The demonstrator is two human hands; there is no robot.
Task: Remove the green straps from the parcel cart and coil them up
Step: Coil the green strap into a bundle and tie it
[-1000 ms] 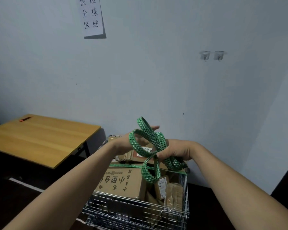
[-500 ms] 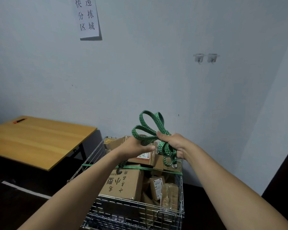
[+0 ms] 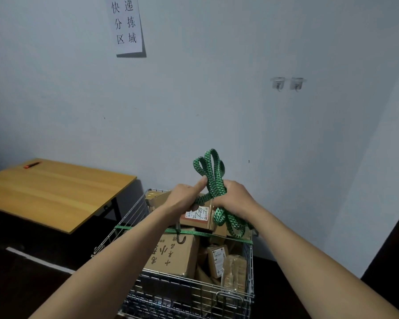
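A green strap (image 3: pixel 213 171) with dark dots is bunched into loops above the wire parcel cart (image 3: pixel 189 293). My right hand (image 3: pixel 234 199) grips the bundle at its middle; loops stick up above it and hang below toward the cart's right side. My left hand (image 3: pixel 182 199) holds a strand of the same strap, thumb pressed against the bundle. A metal hook (image 3: pixel 180 237) dangles under my left hand. A second green strap (image 3: pixel 207 234) is stretched flat across the top of the cart, over the parcels.
Several cardboard parcels (image 3: pixel 171 256) fill the cart. A wooden table (image 3: pixel 53 192) with a small red pen (image 3: pixel 31 165) stands to the left. The grey wall behind carries a paper sign (image 3: pixel 127 25) and two hooks (image 3: pixel 287 83). The floor is dark.
Both hands have come closer together on the bundle. The loops have gathered tighter and now stand upright above my right hand, and the hook end hangs under my left hand.
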